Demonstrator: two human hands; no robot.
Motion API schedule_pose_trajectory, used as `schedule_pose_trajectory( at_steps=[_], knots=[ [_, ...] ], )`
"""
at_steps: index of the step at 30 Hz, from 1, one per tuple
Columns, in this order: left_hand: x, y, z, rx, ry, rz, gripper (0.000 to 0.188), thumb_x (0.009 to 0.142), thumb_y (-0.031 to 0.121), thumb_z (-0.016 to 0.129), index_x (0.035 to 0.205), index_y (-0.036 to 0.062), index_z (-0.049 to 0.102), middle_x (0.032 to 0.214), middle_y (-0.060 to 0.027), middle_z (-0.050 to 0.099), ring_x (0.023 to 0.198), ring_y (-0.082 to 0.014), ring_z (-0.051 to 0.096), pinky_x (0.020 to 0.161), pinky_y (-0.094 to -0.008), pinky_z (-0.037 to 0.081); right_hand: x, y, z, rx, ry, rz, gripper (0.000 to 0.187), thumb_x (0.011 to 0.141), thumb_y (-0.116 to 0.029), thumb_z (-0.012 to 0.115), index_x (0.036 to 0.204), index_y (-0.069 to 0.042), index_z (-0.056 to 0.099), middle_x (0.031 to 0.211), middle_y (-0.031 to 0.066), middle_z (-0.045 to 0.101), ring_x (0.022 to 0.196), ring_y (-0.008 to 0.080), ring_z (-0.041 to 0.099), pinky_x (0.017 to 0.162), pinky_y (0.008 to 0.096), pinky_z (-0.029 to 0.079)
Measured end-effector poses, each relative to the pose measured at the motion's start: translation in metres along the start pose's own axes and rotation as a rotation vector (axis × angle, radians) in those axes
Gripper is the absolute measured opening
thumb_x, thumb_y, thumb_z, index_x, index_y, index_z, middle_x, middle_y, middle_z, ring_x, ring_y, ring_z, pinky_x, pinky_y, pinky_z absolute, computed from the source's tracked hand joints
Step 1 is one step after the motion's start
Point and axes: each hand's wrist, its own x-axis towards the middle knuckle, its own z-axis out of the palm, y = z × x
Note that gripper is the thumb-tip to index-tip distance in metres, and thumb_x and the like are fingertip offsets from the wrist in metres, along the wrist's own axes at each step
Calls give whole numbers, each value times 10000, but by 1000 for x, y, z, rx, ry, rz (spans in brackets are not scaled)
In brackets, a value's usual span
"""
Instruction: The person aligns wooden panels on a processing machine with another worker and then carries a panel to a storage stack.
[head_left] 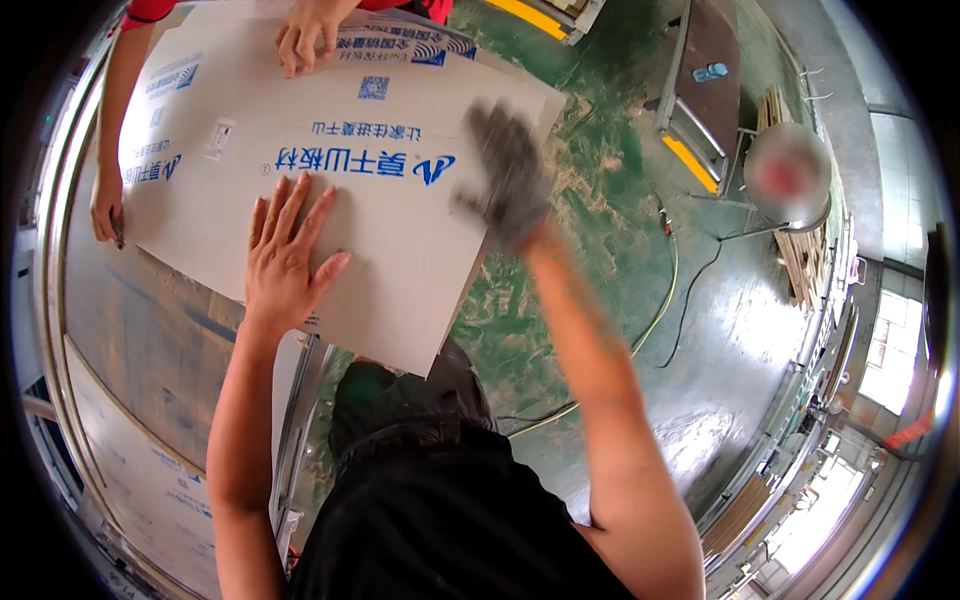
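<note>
A large greyish-white cardboard sheet (390, 230) with blue print lies in front of me, its near corner hanging past the table edge. My bare left hand (285, 240) presses flat on it, fingers spread. At the sheet's right edge is my right hand (505, 175) in a grey work glove, smeared by motion; its fingers look stretched out with the thumb apart, and nothing shows in them. Whether it touches the sheet, I cannot tell. Across from me, a co-worker's hand (308, 38) rests on the far part. Their other hand (107, 210) holds a small dark thing at the left edge.
A worn brown work surface (150, 310) with a metal rail runs along the left. Yellow hose (655, 315) and dark cable lie on the dusty green floor (540, 310). At the right stand a dark table (705, 100) with a blue bottle (710, 72), a round drum (788, 180) and wood strips (803, 262).
</note>
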Motion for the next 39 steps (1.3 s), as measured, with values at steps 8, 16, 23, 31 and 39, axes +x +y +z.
schedule_pose_trajectory(
  at_steps=[8, 16, 23, 31, 39],
  knots=[
    [-1, -6, 6, 67, -4, 7, 668, 972, 544, 512, 1543, 208, 426, 1634, -88, 324, 1532, -320, 231, 1252, -467, 147, 52, 82, 4, 89, 327, 254, 987, 932, -683, 502, 1576, 7, 212, 1640, 249, 195, 1525, 408, 168, 1252, 468, 152],
    [-6, -1, 4, 11, 20, -17, 652, 959, 510, 576, 1534, 238, 431, 1628, -75, 336, 1528, -298, 238, 1256, -456, 141, -77, -42, 20, 137, 88, 196, 1004, 932, -653, 499, 1553, 79, 202, 1618, 313, 192, 1517, 473, 155, 1248, 535, 122],
    [-2, -7, 11, -20, 30, -14, 651, 961, 518, 585, 1536, 261, 424, 1644, -64, 302, 1534, -280, 223, 1259, -445, 143, -242, -180, 14, 175, -440, -48, 810, 930, -533, 571, 1493, 22, 391, 1562, 252, 347, 1481, 413, 292, 1236, 544, 194],
    [-8, -4, 9, -43, 103, -3, 626, 979, 551, 539, 1532, 279, 431, 1640, -29, 318, 1528, -263, 242, 1260, -427, 152, -178, -177, -58, 179, -14, -12, 782, 931, -521, 591, 1474, 16, 422, 1518, 225, 418, 1422, 410, 398, 1197, 514, 301],
    [-6, 5, 3, -44, 116, -18, 580, 977, 437, 588, 1509, 237, 471, 1610, -54, 377, 1508, -273, 294, 1246, -427, 199, -36, -122, -3, 2, -131, -170, 897, 947, -673, 446, 1516, 16, 371, 1609, 194, 321, 1514, 353, 251, 1263, 477, 130]
  ],
)
